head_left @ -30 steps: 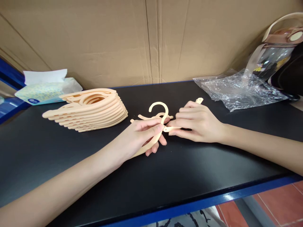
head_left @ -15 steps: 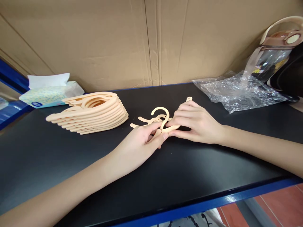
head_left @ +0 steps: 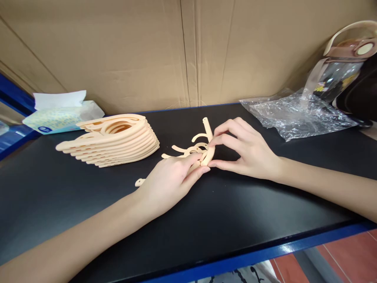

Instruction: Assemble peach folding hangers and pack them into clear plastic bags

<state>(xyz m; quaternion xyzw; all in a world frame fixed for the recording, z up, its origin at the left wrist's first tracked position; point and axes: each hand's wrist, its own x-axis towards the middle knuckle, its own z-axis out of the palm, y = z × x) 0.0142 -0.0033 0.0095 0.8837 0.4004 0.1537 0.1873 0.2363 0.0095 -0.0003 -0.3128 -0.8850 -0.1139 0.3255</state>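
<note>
A peach plastic folding hanger [head_left: 206,147] lies mid-table between both hands. My left hand [head_left: 172,181] covers its left arm, fingers closed on the joint; the arm's tip pokes out under my wrist. My right hand [head_left: 246,151] pinches the right arm, which stands swung up and away from me. The hook lies low behind my fingers. A second loose peach piece [head_left: 181,150] rests flat just behind the hanger. A stack of several folded peach hangers [head_left: 112,137] sits to the left.
A tissue pack [head_left: 60,114] lies at the far left. Crumpled clear plastic wrap [head_left: 297,112] and a bagged bottle [head_left: 341,67] occupy the back right. A cardboard wall [head_left: 182,51] backs the black table [head_left: 206,220], whose blue front edge is near me.
My right hand has swung the hanger's right arm from pointing right to pointing up and away. The hook has dropped lower. My left hand has stayed pressed on the left arm.
</note>
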